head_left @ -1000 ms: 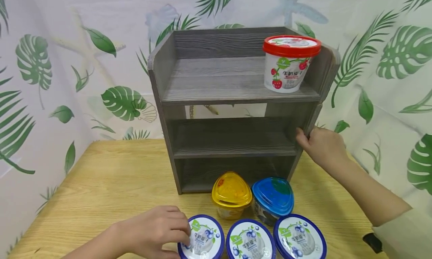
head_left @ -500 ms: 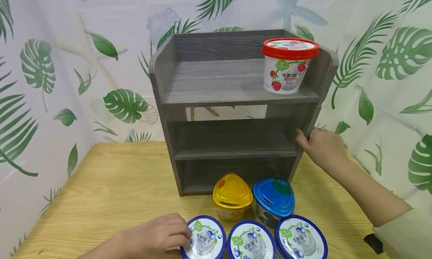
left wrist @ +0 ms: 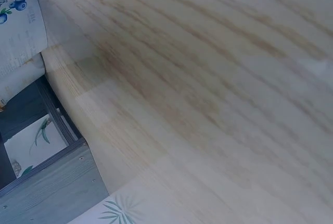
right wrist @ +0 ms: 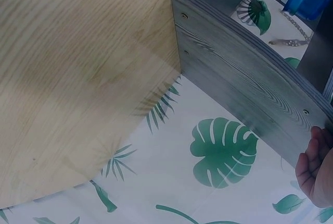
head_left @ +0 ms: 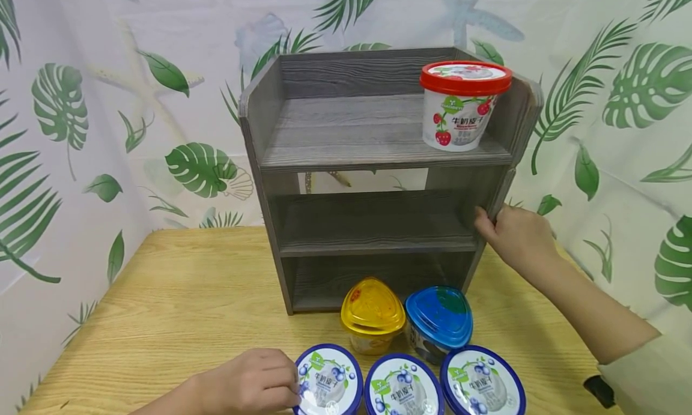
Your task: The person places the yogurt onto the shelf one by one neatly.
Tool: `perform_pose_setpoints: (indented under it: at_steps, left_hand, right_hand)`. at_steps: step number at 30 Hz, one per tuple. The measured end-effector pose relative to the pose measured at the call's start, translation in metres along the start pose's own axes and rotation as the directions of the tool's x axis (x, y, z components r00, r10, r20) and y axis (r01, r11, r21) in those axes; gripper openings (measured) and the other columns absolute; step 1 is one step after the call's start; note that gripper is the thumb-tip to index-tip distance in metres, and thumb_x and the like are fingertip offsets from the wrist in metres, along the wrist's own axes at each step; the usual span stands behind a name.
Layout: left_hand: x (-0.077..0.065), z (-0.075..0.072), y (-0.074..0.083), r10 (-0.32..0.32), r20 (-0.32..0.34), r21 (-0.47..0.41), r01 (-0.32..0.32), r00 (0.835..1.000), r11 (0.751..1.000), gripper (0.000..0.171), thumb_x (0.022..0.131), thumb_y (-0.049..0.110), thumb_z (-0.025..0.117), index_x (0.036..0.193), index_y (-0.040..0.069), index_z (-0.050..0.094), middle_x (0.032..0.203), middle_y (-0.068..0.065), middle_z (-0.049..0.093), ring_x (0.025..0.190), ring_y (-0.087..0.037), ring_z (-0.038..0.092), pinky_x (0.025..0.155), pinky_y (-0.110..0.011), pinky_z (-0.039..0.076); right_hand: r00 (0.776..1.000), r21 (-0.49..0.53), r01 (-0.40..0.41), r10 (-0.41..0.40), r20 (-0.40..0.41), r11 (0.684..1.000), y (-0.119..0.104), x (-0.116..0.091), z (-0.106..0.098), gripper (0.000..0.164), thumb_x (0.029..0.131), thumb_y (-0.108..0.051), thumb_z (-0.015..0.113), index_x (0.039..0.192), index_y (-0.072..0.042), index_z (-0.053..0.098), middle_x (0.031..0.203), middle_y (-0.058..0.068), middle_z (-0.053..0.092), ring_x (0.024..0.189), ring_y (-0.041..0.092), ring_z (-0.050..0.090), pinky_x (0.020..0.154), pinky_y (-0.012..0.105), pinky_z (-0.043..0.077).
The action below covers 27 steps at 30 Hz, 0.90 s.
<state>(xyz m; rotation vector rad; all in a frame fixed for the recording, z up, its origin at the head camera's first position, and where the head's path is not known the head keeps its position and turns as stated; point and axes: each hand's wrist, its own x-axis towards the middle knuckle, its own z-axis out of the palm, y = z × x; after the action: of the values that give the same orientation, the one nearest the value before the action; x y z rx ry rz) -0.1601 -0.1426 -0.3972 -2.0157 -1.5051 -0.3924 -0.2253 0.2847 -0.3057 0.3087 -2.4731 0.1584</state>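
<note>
Left hand [head_left: 251,380] low, knuckles upward, fingers bent, left forearm [head_left: 175,398] reaching in from below, right forearm [head_left: 586,304] extended forward, right hand [head_left: 521,235] higher, gripping, thumb [head_left: 485,223] opposite curled fingers [right wrist: 311,153]

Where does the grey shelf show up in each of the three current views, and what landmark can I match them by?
Head: the shelf stands at the centre, its right side held by the right hand.
Left wrist: lower left corner, cut off by the picture's left edge.
Right wrist: upper right, its side panel slanting down to the right edge.
Shared landmark: the wooden table, seen in all three.
</note>
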Motion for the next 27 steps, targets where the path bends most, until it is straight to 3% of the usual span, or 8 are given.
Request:
perform_pose_setpoints:
  at_steps: [13,27]
  left_hand:
    - [-0.0007,0.0006,0.0015,0.000,0.005,-0.014,0.000,1.000,1.000,0.012,0.095,0.015,0.057,0.089,0.009,0.064,0.085,0.001,0.062,0.081,-0.008,0.057,0.082,-0.017,0.050]
    - [-0.0007,-0.0044,0.0003,0.008,-0.016,0.006,-0.008,1.000,1.000,0.012,0.094,0.016,0.059,0.088,0.006,0.064,0.086,-0.001,0.063,0.082,-0.010,0.059,0.083,-0.018,0.050]
  right_hand:
    - [1.000,-0.019,0.019,-0.019,-0.015,1.000,0.0008,0.0001,-0.0008,0.049,0.093,-0.029,0.044,0.050,-0.009,0.033,0.040,0.001,0.027,0.035,0.016,0.027,0.036,0.024,0.016]
    - [0.995,-0.058,0.016,-0.010,0.098,0.998,0.0021,0.0010,-0.0059,0.061,0.096,-0.032,0.040,0.040,-0.013,0.031,0.038,-0.002,0.026,0.034,0.015,0.027,0.035,0.023,0.017]
